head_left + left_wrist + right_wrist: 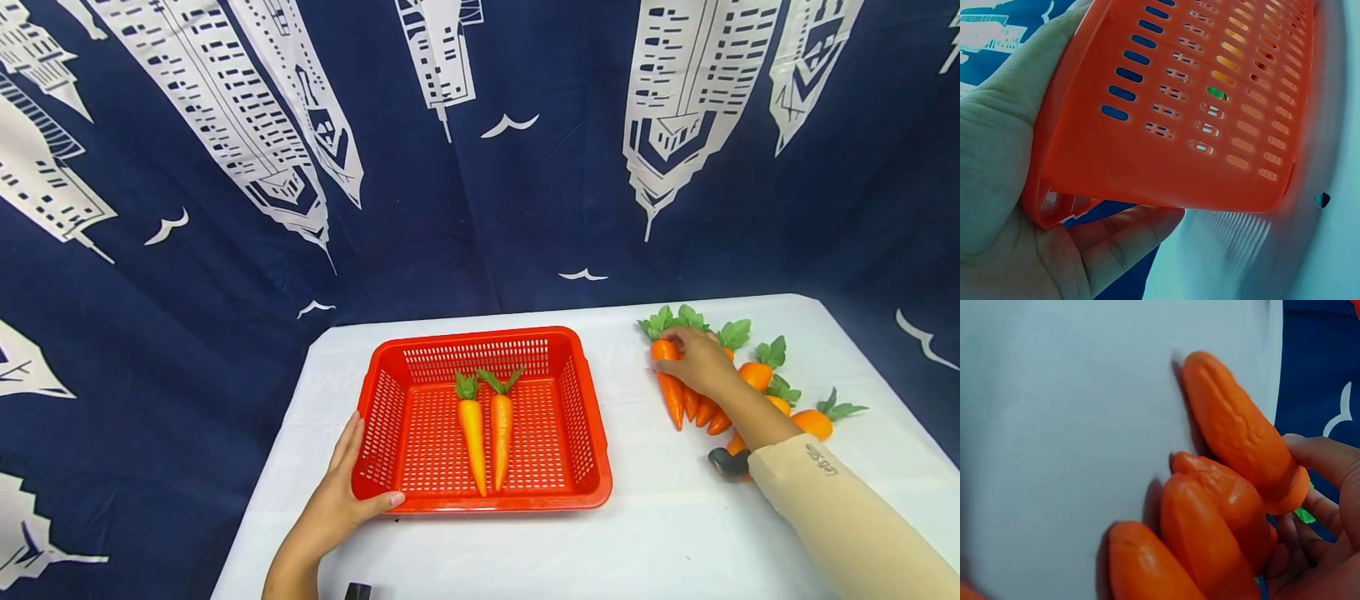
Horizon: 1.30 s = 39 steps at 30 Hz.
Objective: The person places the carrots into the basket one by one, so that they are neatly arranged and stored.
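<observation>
A red plastic basket (480, 505) stands on the table, with two orange-yellow toy carrots (472, 433) lying side by side in it, leafy ends away from me. My left hand (343, 492) grips the basket's near left corner, thumb on the front rim and fingers along the left side. In the left wrist view the slotted basket wall (1210, 181) sits between thumb and fingers. Over at the right, my right hand (697, 360) pinches an orange carrot (1235, 425) near its leafy top. Several more carrots (1207, 531) lie right beside it, partly hidden under the hand.
Further orange carrots with green leaves (813, 423) spread to the right, partly behind the right forearm. A dark rounded object (729, 463) lies by the right sleeve. A white cloth (525, 550) covers the table; a navy curtain with white buildings (480, 208) hangs behind.
</observation>
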Each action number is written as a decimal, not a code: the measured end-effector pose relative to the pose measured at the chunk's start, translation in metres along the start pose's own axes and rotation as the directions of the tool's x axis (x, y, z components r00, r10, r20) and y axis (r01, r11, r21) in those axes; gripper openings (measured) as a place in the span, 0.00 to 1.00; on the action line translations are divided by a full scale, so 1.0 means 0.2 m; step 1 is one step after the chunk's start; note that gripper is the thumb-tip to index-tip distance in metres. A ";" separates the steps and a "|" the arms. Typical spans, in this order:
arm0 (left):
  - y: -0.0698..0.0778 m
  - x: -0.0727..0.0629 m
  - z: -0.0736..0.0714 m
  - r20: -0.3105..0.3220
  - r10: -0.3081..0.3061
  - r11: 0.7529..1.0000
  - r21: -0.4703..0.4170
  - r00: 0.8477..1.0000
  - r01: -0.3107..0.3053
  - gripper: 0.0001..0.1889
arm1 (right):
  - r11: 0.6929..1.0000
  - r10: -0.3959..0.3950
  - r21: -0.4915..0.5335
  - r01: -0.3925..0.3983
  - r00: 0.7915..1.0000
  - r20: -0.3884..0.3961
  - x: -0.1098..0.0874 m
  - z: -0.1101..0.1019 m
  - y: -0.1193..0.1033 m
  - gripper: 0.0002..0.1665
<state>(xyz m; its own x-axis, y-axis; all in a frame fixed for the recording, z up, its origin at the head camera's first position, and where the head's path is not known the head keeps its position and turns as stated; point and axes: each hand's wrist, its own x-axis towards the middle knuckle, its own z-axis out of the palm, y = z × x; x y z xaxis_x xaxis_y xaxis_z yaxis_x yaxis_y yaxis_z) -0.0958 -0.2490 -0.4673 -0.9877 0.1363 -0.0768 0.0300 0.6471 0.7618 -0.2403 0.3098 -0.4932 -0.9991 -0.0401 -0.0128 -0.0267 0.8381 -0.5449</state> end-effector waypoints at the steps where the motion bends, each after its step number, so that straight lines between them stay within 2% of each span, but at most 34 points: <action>1: 0.00 0.00 0.00 0.000 -0.001 1.000 0.001 1.000 0.001 0.66 | 1.000 0.000 0.016 0.000 1.000 -0.002 0.00 0.00 0.00 0.31; 11: -0.01 0.00 0.00 0.003 0.016 1.000 -0.009 1.000 -0.016 0.66 | 0.990 0.030 0.139 -0.032 0.999 0.016 -0.01 -0.05 -0.02 0.32; 16: 0.00 0.00 0.00 0.008 -0.005 1.000 0.015 1.000 0.005 0.66 | 0.971 0.048 0.232 -0.057 0.998 0.044 -0.02 -0.08 -0.06 0.36; 20: 0.00 0.00 -0.01 0.009 -0.019 1.000 0.018 1.000 0.019 0.66 | 0.956 0.053 0.286 -0.060 0.998 0.031 -0.02 -0.10 -0.10 0.37; 29: -0.01 0.00 0.01 -0.033 -0.020 0.999 0.045 0.999 0.021 0.66 | 0.920 0.057 0.388 -0.060 0.998 0.021 -0.04 -0.16 -0.26 0.36; 36: 0.01 -0.01 0.01 -0.054 -0.060 0.996 0.059 0.997 0.063 0.66 | 0.906 -0.002 0.424 0.010 1.000 -0.018 -0.07 -0.18 -0.42 0.34; 39: 0.01 -0.01 0.01 -0.056 -0.059 0.996 0.062 0.997 0.062 0.65 | 0.895 -0.027 0.444 0.038 0.999 -0.031 -0.07 -0.19 -0.48 0.33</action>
<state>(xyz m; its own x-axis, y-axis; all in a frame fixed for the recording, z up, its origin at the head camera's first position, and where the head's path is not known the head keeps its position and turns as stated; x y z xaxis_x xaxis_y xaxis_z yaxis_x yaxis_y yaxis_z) -0.0927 -0.2466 -0.4656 -0.9948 0.0556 -0.0853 -0.0221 0.6999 0.7139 -0.2245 0.2506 -0.4100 -0.9986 -0.0453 0.0282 -0.0473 0.5073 -0.8605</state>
